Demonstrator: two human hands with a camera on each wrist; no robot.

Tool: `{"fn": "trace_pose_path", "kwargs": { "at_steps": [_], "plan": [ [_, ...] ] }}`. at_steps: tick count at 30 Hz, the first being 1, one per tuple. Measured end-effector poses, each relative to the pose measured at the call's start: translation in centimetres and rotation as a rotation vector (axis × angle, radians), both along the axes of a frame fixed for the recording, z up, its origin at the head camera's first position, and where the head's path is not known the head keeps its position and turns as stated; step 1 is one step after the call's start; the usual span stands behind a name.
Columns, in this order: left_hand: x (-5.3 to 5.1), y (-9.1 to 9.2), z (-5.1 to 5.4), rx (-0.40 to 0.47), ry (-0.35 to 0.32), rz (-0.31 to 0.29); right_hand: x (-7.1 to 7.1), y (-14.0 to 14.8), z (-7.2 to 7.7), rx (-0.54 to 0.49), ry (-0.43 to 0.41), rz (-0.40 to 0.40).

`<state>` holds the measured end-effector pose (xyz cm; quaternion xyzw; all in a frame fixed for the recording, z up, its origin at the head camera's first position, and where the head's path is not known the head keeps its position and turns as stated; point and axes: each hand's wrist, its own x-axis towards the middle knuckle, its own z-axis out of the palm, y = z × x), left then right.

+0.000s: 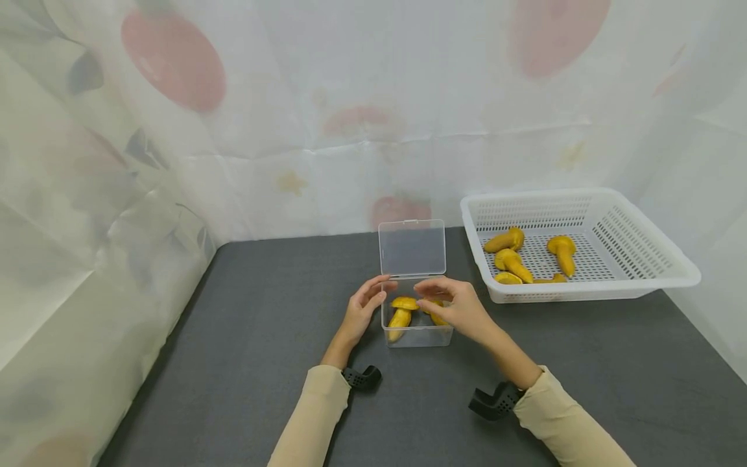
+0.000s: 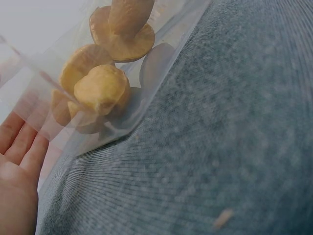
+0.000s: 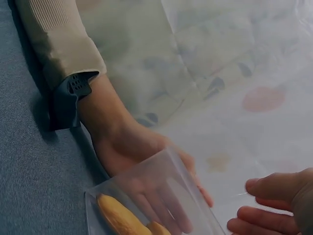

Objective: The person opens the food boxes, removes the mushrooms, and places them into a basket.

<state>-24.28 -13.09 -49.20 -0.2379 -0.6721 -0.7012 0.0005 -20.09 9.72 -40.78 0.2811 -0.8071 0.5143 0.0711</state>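
A clear plastic box (image 1: 417, 336) stands on the dark table with its hinged lid (image 1: 412, 248) raised at the back. Inside lie yellow mushrooms: one (image 1: 400, 319) on the left, another (image 1: 438, 318) on the right, partly hidden by my right hand. My left hand (image 1: 360, 312) rests along the box's left side, its fingers extended against the clear wall in the left wrist view. Over the box's right part hovers my right hand (image 1: 461, 308), fingers loosely bent and apart. In the right wrist view nothing shows between the right hand's thumb and fingers (image 3: 264, 220).
At the back right stands a white perforated basket (image 1: 589, 290) holding several yellow mushrooms (image 1: 563, 254). A patterned white sheet (image 1: 327, 130) hangs behind the table (image 1: 280, 311) and along its left side. Each wrist carries a black band (image 1: 497, 399).
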Motion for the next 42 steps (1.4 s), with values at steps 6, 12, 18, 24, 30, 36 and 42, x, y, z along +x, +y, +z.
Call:
{"fn": "trace_pose_path", "kwargs": {
  "at_steps": [6, 12, 18, 24, 30, 36, 42],
  "plan": [
    [0.0, 0.0, 0.0, -0.001, -0.002, -0.003, -0.3, -1.0, -0.4, 0.064, -0.05, 0.047],
    [0.0, 0.0, 0.0, 0.002, -0.007, -0.008, -0.5, -1.7, -0.5, 0.148, -0.057, 0.059],
    [0.0, -0.1, 0.1, 0.005, 0.005, 0.005, -1.2, -2.4, -0.2, 0.246, -0.06, 0.05],
    [0.0, 0.1, 0.1, 0.005, -0.009, 0.01, -1.8, -2.9, -0.3, 0.292, -0.104, 0.03],
    [-0.1, 0.0, 0.1, 0.008, 0.013, 0.002, -2.3, -2.9, -0.5, 0.38, -0.116, 0.006],
    [-0.1, 0.1, 0.0, 0.002, 0.021, 0.009, -2.5, -3.0, -0.4, 0.46, -0.119, 0.02],
    [0.0, 0.1, 0.1, 0.006, 0.008, 0.015, -2.4, -3.0, -0.6, 0.466, -0.1, 0.033]
  ]
}}
